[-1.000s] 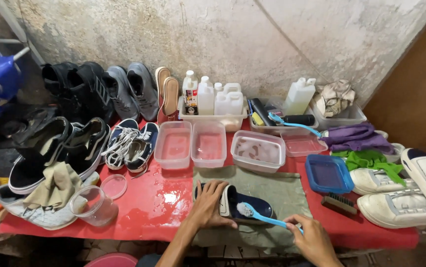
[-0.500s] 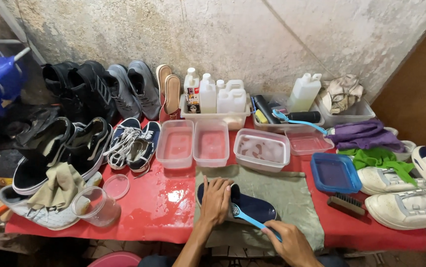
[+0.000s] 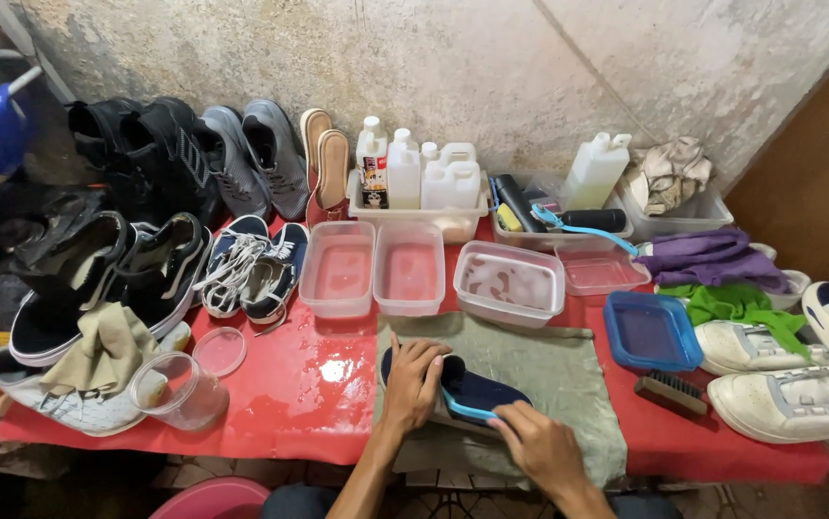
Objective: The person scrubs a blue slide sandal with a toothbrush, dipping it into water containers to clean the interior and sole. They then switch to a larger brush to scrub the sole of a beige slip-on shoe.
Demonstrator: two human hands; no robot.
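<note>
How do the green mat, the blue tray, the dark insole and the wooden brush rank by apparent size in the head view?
1. green mat
2. dark insole, partly hidden by both hands, and blue tray: too alike to separate
3. wooden brush, smallest

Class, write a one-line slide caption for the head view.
Left hand steadies a dark blue insole while right hand holds a blue brush.

Both forearms reach in from the desk's near edge, left hand (image 3: 412,383) pressed flat with fingers spread, right hand (image 3: 541,445) curled in a grip.
</note>
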